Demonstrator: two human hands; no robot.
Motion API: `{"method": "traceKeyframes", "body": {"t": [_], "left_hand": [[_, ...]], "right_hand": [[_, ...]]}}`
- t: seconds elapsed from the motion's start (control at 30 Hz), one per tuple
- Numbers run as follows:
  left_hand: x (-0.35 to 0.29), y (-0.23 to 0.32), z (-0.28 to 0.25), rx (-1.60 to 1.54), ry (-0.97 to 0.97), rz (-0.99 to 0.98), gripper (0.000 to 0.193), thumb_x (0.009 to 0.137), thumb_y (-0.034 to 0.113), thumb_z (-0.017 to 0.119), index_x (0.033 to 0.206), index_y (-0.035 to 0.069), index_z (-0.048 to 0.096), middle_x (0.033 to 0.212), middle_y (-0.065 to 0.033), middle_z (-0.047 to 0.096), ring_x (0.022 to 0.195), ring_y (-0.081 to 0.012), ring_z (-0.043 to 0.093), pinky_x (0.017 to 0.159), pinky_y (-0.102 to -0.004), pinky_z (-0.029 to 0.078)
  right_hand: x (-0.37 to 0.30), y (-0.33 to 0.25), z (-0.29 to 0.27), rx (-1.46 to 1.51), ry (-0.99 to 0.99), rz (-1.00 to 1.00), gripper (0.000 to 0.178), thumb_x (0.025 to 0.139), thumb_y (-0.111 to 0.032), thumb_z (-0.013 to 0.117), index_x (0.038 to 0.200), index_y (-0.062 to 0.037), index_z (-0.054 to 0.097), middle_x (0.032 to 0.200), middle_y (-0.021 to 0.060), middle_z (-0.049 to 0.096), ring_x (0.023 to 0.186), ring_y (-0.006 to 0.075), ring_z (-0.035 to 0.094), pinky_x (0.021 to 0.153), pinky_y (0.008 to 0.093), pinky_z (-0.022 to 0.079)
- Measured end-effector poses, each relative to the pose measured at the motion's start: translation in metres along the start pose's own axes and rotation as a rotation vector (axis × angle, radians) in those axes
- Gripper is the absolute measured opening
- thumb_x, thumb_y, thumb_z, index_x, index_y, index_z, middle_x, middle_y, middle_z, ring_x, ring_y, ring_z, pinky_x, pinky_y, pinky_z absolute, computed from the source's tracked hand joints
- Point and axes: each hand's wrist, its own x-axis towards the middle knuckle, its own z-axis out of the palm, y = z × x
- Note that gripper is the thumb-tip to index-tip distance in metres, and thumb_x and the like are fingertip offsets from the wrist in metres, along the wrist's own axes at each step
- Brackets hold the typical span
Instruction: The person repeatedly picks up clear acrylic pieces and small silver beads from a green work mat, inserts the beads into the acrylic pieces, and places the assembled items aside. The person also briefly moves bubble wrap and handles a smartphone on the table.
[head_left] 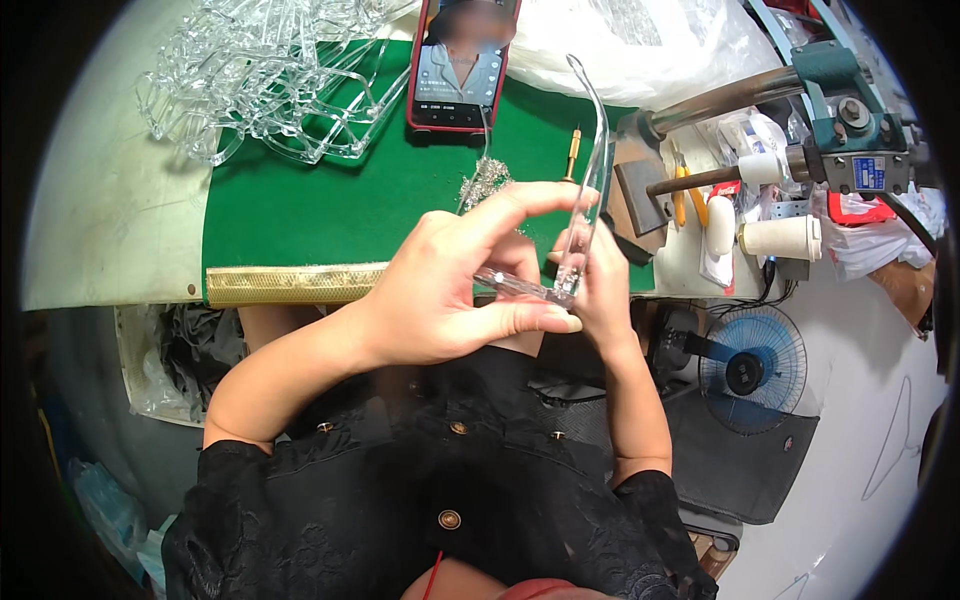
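Above the near edge of the bench, both my hands are on one clear plastic eyeglass frame (588,200). One temple arm rises upright from it, its curved tip pointing away from me. My left hand (440,275) grips the frame, thumb along the near side and index finger reaching over to the upright temple. Behind the frame, my right hand (606,285) is closed around its hinge end; its fingers are partly hidden. Just beyond my hands lies a small heap of tiny silvery metal parts (486,184). A brass-coloured screwdriver (574,152) rests to its right.
A tangled pile of clear eyeglass frames (290,90) covers the far left of the green mat (290,215). A phone (462,80) stands at the back beside a white plastic bag (610,45). Rightward are a metal press (850,120), yellow-handled pliers (680,195) and a fan (750,370).
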Motion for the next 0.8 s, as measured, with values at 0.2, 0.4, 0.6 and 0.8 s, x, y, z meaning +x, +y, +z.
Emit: {"method": "traceKeyframes", "body": {"t": [0.2,0.4,0.6,0.8], "left_hand": [[0.007,-0.001,0.016,0.001,-0.011,-0.032,0.074,0.073,0.005,0.079,0.135,-0.002,0.041,0.106,-0.0076,0.062,0.065,-0.0071,0.059,0.063,-0.0225,0.048],[0.010,-0.001,0.021,-0.026,-0.045,-0.050,0.070,0.075,0.004,0.076,0.136,-0.001,0.041,0.069,-0.0041,0.062,0.060,-0.0068,0.058,0.061,-0.0215,0.046],[0.007,-0.001,0.020,-0.014,-0.063,-0.045,0.069,0.076,0.006,0.075,0.136,0.000,0.041,0.067,-0.0029,0.062,0.060,-0.0065,0.058,0.060,-0.0200,0.044],[0.009,-0.001,0.021,-0.027,-0.039,-0.047,0.069,0.076,0.007,0.076,0.136,0.001,0.041,0.066,-0.0021,0.061,0.059,-0.0060,0.057,0.060,-0.0196,0.044]], "right_hand": [[0.020,-0.054,-0.039,0.420,0.191,-0.273,0.020,0.087,-0.016,0.064,0.077,-0.0015,0.056,0.078,0.0067,0.052,0.070,0.0153,0.049,0.063,0.0247,0.040],[0.019,-0.064,-0.038,0.348,0.196,-0.341,0.020,0.083,-0.019,0.069,0.075,-0.0026,0.059,0.075,0.0061,0.056,0.068,0.0154,0.052,0.060,0.0255,0.042],[0.018,-0.063,-0.040,0.352,0.167,-0.353,0.019,0.082,-0.016,0.070,0.075,-0.0020,0.059,0.075,0.0061,0.057,0.068,0.0152,0.053,0.060,0.0251,0.043],[0.019,-0.060,-0.034,0.437,0.222,-0.362,0.018,0.080,-0.013,0.071,0.077,-0.0012,0.059,0.076,0.0069,0.057,0.070,0.0160,0.054,0.063,0.0257,0.043]]}}
